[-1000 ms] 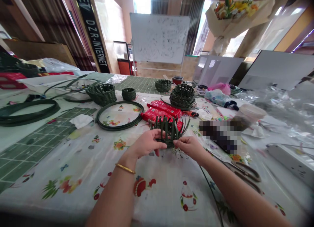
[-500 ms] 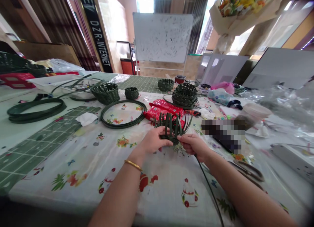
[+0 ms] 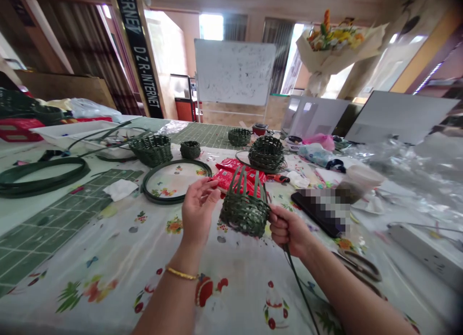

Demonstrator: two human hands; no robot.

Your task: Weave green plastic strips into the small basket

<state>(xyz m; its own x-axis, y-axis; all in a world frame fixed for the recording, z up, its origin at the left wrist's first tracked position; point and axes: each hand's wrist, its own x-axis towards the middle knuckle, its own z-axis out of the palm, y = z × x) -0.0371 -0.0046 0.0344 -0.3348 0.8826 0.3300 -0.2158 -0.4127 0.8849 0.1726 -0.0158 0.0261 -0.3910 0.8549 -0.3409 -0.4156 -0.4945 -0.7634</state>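
A small half-woven green basket (image 3: 244,210) with upright strips sticking out of its top is lifted off the table, tilted toward me. My left hand (image 3: 197,208) holds its left rim with the fingertips, fingers partly spread. My right hand (image 3: 288,229) is closed on a long green weaving strip (image 3: 298,286) where it leaves the basket's right side. The strip trails down past my right forearm.
Several finished green baskets (image 3: 151,149) and coils of green strip (image 3: 176,180) lie on the flowered tablecloth (image 3: 119,258). Red packets (image 3: 231,173) sit behind the basket. A phone (image 3: 318,209) and scissors (image 3: 358,265) lie at the right, a whiteboard (image 3: 234,72) stands beyond.
The basket has been lifted off the table and tipped toward me. My left hand shifted from its front to its left rim. My right hand now pulls the strip at its right side.
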